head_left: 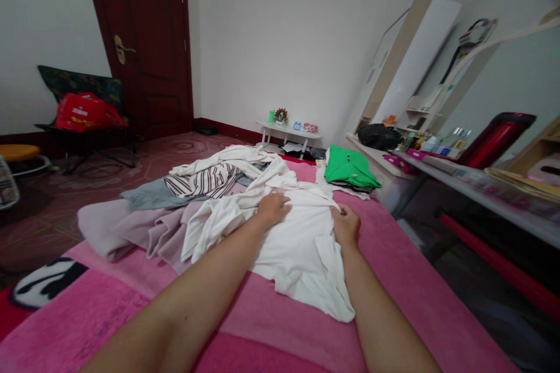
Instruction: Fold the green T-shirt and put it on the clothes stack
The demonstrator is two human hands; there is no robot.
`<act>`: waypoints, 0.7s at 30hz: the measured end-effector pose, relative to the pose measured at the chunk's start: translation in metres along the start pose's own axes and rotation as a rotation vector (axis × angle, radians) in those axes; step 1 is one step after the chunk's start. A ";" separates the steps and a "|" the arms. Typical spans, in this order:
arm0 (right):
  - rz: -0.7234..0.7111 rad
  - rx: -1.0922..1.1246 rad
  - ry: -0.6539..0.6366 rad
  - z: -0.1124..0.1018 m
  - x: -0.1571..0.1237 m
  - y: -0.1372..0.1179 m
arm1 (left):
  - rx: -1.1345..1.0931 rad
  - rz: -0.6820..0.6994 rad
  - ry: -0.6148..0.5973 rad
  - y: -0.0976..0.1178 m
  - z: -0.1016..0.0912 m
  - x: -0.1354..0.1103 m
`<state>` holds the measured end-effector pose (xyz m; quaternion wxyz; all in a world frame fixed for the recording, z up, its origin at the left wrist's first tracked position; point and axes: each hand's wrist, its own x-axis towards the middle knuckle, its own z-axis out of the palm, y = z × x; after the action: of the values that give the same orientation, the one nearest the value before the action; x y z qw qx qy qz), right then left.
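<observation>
A white garment lies spread on the pink bed cover in front of me. My left hand rests on its upper part with the fingers curled into the cloth. My right hand pinches the garment's right edge with closed fingers. Both forearms reach forward from the bottom of the view.
A heap of clothes lies to the left: a striped piece, a grey one, a pale pink one. Folded green clothes sit at the bed's far right. A cluttered desk stands right, a chair with a red bag left.
</observation>
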<state>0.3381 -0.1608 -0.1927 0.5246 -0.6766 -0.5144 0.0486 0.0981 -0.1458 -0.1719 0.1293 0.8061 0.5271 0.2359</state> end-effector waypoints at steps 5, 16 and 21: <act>0.178 0.042 0.310 -0.011 0.009 0.014 | -0.088 0.141 -0.182 0.010 -0.026 0.000; 0.367 0.174 0.524 -0.028 0.027 0.056 | 0.018 0.032 -0.239 0.010 -0.042 -0.003; 0.300 0.160 0.457 -0.027 0.026 0.050 | 0.040 -0.140 0.028 -0.002 -0.038 -0.001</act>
<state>0.3983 -0.1554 -0.2063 0.6657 -0.6949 -0.2716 0.0125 0.0765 -0.1474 -0.1408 0.1221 0.7663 0.5886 0.2268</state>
